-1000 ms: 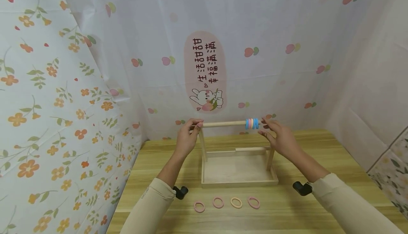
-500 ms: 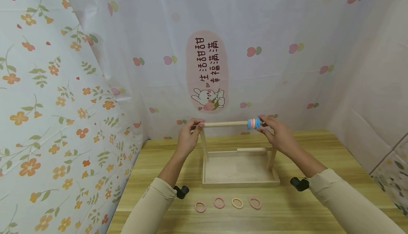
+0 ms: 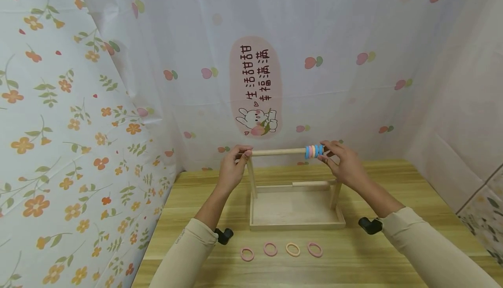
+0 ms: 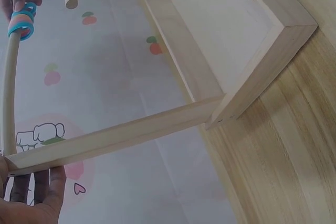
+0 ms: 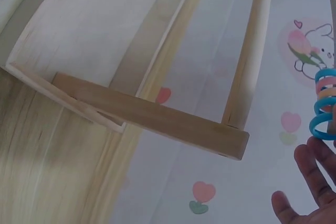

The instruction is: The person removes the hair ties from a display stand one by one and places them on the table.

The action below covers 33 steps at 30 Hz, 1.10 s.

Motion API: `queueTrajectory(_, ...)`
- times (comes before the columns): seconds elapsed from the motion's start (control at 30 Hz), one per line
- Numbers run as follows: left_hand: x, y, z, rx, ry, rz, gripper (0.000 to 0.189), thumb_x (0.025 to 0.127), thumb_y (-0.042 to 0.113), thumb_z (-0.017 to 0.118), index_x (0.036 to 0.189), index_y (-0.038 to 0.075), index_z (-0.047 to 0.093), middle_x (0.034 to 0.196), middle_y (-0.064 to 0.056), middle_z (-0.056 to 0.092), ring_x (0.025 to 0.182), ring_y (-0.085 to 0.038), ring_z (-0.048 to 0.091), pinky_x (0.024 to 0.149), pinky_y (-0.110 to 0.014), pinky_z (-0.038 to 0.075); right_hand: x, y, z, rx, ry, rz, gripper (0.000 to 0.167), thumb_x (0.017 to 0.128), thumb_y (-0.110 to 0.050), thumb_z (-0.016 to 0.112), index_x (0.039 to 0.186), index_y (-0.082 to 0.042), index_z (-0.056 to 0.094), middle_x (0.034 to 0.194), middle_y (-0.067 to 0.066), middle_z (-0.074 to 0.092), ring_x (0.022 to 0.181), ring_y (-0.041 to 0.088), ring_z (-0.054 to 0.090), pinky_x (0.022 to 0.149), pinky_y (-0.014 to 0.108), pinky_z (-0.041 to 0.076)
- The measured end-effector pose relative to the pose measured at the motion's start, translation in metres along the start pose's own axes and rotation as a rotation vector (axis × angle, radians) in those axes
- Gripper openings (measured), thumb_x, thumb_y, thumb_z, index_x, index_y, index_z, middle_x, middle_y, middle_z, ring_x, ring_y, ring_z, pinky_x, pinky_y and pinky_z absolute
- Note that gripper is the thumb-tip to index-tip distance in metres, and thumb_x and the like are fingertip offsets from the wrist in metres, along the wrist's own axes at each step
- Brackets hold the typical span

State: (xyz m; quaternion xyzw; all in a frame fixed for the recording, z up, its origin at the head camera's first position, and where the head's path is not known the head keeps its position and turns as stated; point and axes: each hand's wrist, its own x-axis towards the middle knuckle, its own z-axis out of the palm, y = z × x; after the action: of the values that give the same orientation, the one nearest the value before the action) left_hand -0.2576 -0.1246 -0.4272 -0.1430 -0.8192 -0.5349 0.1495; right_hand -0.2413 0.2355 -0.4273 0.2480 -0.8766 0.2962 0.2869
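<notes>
This is a small cloth-draped corner with homelike decoration; whether it belongs to a house cannot be told. A wood-grained counter [image 3: 298,272] lies toward 6 o'clock, a creased white backdrop [image 3: 334,30] with a printed cartoon rabbit [image 3: 257,118] hangs at 12, a floral sheet [image 3: 80,115] at 9, and a pale sheet [image 3: 448,113] at 3.

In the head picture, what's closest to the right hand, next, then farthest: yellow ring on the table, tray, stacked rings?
1. Stacked rings: at the right hand, leftward.
2. Tray: below it.
3. Yellow ring: on the table, in front of the tray.
</notes>
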Motion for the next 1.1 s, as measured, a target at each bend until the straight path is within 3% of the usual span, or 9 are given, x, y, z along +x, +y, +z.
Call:
queueTrajectory(0.3,-0.001,0.0,-0.001,-0.002,-0.004,-0.009,0.03,0.112,0.028,0.064,0.132,0.009,0.076,0.127,-0.017,0.078,0.121,-0.037,0.075,0.102,-0.055,0.064,-0.006,0.005,-0.008,-0.025,0.043,-0.011,0.044,0.096,0.001,0.084,0.137,0.007,0.071,0.117,0.025,0.076,0.091,0.041,0.079,0.075,0.06,0.064)
queueTrajectory(0.47,-0.001,-0.001,-0.001,0.006,-0.005,-0.005,0.032,0.111,0.029,0.065,0.133,0.009,0.076,0.127,-0.016,0.078,0.122,-0.037,0.075,0.102,-0.056,0.064,-0.015,0.011,-0.014,-0.064,0.043,-0.012,0.047,0.093,0.001,0.087,0.137,0.006,0.072,0.112,0.024,0.076,0.087,0.039,0.078,0.069,0.052,0.062)
queueTrajectory(0.7,0.0,-0.001,0.0,0.0,-0.006,-0.014,0.032,0.111,0.032,0.065,0.132,0.012,0.077,0.127,-0.015,0.078,0.122,-0.036,0.075,0.104,-0.056,0.064,-0.031,0.013,-0.022,-0.103,0.023,-0.014,0.046,0.09,0.001,0.089,0.134,0.005,0.075,0.107,0.021,0.075,0.083,0.035,0.076,0.066,0.048,0.06)
queueTrajectory(1.1,0.001,-0.002,0.0,-0.007,-0.004,-0.024,0.03,0.111,0.031,0.065,0.132,0.012,0.077,0.13,-0.014,0.077,0.121,-0.035,0.075,0.105,-0.054,0.064,-0.059,0.016,-0.028,-0.18,-0.053,-0.046,0.045,0.086,-0.005,0.093,0.129,-0.002,0.079,0.098,0.01,0.073,0.077,0.026,0.072,0.06,0.03,0.055)
